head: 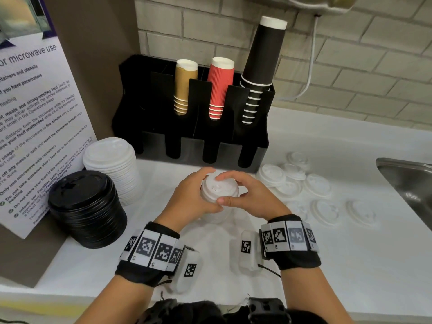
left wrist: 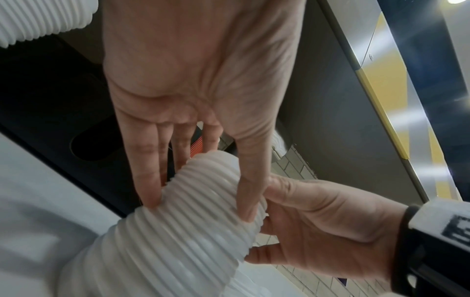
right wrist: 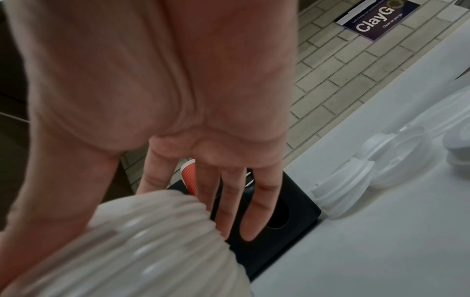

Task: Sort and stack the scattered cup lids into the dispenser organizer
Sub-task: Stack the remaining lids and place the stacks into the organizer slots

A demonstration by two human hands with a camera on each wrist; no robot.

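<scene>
Both hands clamped on small white lid stack (head: 219,195), mid-counter, front of organizer: L hand (head: 189,197) thumb+fingers round its side, R hand (head: 252,195) pinching top lid. Risk: tall stack, uneven squeeze → leans/spills. Loose lids (head: 304,183) toward sink-side edge; organizer (head: 254,136) front slots at back look narrow.

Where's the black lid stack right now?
In the head view, the black lid stack sits on the counter's left side, just in front of the white lid stack.

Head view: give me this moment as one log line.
both hands grip white lid stack | left hand | right hand | loose lids on counter | organizer front slots unfilled
</scene>
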